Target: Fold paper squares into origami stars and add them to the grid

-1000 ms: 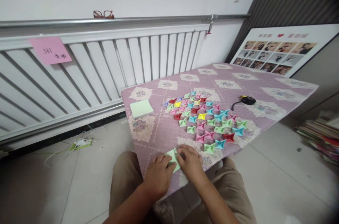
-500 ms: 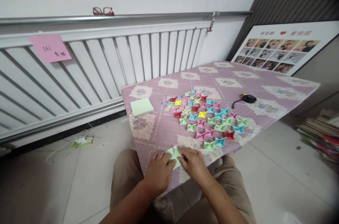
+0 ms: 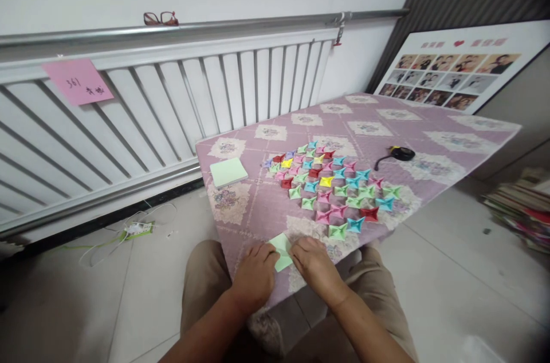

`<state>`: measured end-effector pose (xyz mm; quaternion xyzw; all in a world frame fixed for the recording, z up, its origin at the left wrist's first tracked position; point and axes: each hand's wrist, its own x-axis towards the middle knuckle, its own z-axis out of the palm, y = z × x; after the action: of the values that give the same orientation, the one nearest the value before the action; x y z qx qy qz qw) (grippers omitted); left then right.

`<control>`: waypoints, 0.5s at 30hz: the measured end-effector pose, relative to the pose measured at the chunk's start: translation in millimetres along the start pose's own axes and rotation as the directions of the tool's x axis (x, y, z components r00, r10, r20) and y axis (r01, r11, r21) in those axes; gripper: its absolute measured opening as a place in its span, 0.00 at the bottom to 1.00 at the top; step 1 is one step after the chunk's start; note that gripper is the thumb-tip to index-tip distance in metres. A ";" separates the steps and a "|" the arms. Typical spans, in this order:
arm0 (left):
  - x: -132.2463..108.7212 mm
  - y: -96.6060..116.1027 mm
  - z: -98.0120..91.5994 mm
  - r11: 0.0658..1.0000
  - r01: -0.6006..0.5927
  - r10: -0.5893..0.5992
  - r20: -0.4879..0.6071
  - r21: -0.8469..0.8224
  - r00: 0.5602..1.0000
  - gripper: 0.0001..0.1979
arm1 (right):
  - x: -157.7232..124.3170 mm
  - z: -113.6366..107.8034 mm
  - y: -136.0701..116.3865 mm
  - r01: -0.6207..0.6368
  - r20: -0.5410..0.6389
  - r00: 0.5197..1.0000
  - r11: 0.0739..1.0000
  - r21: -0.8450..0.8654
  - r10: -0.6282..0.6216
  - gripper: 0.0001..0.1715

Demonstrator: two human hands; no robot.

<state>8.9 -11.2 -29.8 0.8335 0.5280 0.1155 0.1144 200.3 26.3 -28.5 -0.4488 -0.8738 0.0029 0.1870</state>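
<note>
A pale green sheet of folding paper (image 3: 281, 253) lies on the near corner of the table, with fold lines across it. My left hand (image 3: 255, 268) grips its left edge, fingers curled and pressed together. At the opposite edge my right hand (image 3: 313, 260) pinches the paper, its fingertips partly hidden behind the knuckles. Just beyond my hands stand several rows of small folded paper stars (image 3: 325, 181) in green, blue, pink, red, yellow and purple. To the far left of them rests a stack of pale green paper squares (image 3: 228, 172).
A purple floral cloth covers the table (image 3: 266, 208). A black tape measure (image 3: 401, 153) lies on its right side. Behind is a white radiator (image 3: 240, 88) with glasses (image 3: 160, 18) on the pipe above. A power strip (image 3: 138, 229) with cables sits on the floor at left.
My right hand's fingers have closed further at the paper's right edge, and my left thumb has drawn back off its middle. The view has shifted slightly.
</note>
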 end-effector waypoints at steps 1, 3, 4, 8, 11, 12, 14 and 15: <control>-0.2 -0.5 1.5 1.000 0.012 -0.012 -0.010 -0.010 1.000 0.20 | -0.5 0.2 0.6 0.018 0.000 1.000 1.000 -0.012 -0.018 0.13; -0.8 -1.1 3.6 0.999 0.035 -0.035 -0.022 -0.014 0.999 0.23 | -1.4 0.0 1.5 0.054 0.003 0.999 0.998 -0.034 -0.054 0.14; -1.0 -1.2 4.0 0.999 0.042 -0.042 -0.022 -0.009 0.999 0.25 | -1.7 -0.4 1.7 0.071 0.007 0.997 0.996 -0.046 -0.071 0.14; -0.9 -0.4 1.8 1.000 0.004 -0.005 0.008 0.025 1.000 0.29 | -1.5 -4.4 1.3 0.128 0.033 0.992 0.987 -0.092 -0.125 0.12; -0.3 -0.3 0.1 0.999 -0.019 0.018 0.021 0.042 1.000 0.28 | -0.5 -7.9 0.4 0.162 0.056 0.986 0.980 -0.115 -0.156 0.11; -0.1 -0.4 0.0 0.999 -0.022 0.020 0.025 0.047 0.999 0.28 | -0.2 -8.7 0.2 0.172 0.063 0.984 0.978 -0.121 -0.165 0.10; 0.0 -0.3 -0.1 0.998 -0.020 0.018 0.030 0.058 0.999 0.26 | 0.1 -9.7 0.2 0.187 0.073 0.981 0.974 -0.130 -0.178 0.10; 0.0 -0.1 -0.2 0.998 -0.017 0.015 0.029 0.062 0.999 0.25 | 0.1 -9.9 0.3 0.194 0.077 0.980 0.972 -0.134 -0.185 0.10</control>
<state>8.8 -11.2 -29.7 0.8425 0.5229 0.0882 0.0949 203.8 25.0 -19.3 -0.3751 -0.9162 -0.0625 0.1261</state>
